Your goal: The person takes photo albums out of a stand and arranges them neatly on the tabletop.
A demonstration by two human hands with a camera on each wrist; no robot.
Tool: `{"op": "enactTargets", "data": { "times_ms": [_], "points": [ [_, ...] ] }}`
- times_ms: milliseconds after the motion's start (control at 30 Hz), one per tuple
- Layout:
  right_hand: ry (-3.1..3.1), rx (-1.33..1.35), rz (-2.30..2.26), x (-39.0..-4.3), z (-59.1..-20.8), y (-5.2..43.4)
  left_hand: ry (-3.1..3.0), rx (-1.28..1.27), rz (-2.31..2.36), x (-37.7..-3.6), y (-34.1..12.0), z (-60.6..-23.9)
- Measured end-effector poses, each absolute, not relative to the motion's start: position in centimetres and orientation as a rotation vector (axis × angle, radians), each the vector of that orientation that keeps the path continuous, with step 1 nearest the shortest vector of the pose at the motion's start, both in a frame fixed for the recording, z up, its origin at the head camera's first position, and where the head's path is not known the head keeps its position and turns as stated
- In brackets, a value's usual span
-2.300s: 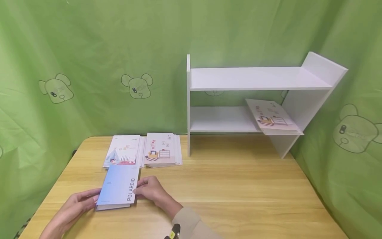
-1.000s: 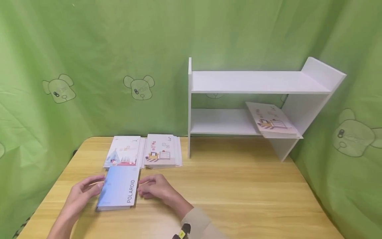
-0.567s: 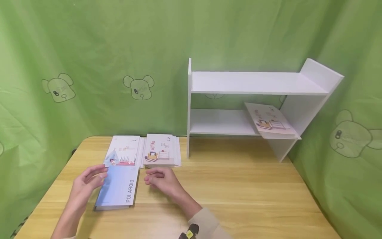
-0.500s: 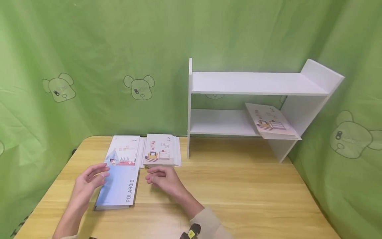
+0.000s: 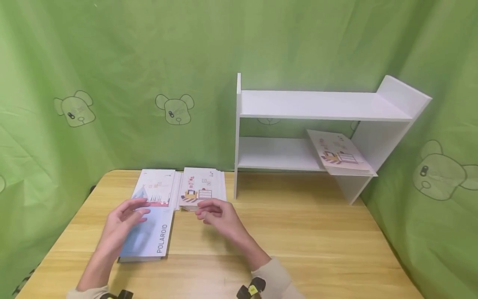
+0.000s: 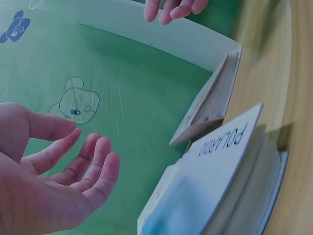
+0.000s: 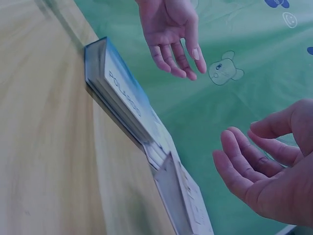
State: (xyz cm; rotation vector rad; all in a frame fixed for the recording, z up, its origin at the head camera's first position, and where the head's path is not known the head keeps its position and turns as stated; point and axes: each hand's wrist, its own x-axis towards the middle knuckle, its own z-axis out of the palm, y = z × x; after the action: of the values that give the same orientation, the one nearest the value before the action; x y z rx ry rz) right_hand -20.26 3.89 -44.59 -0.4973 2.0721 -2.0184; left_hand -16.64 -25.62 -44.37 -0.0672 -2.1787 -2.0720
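Observation:
A blue-and-white album marked POLAROID [image 5: 153,243] lies flat on the wooden table. Over its left part hovers my left hand [image 5: 123,222], fingers loosely bent and holding nothing; the left wrist view shows it apart from the album. My right hand [image 5: 224,220], likewise holding nothing, is raised near the front edge of a white album with a room drawing [image 5: 199,187]. Left of that one, behind the POLAROID album, lies an album with a tent drawing [image 5: 158,180], its lower left corner partly covered by my left fingers.
A white two-tier shelf [image 5: 298,104] stands at the back right. On its lower board another room-drawing album [image 5: 341,153] leans against the right side, its front edge jutting out. A green curtain [image 5: 123,50] hangs behind and beside the table [image 5: 284,236].
Both hands have let go of the POLAROID album's sides, lifted, and moved forward and to the right. The album has stayed in nearly the same place.

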Motion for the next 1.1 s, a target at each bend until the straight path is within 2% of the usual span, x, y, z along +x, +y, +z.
{"op": "enactTargets", "data": {
  "times_ms": [1100],
  "points": [
    [2.362, -0.433, -2.005, -20.3, -42.5, 10.0, -2.147, -0.213, -2.113, -18.2, -21.5, -43.3]
  ]
}}
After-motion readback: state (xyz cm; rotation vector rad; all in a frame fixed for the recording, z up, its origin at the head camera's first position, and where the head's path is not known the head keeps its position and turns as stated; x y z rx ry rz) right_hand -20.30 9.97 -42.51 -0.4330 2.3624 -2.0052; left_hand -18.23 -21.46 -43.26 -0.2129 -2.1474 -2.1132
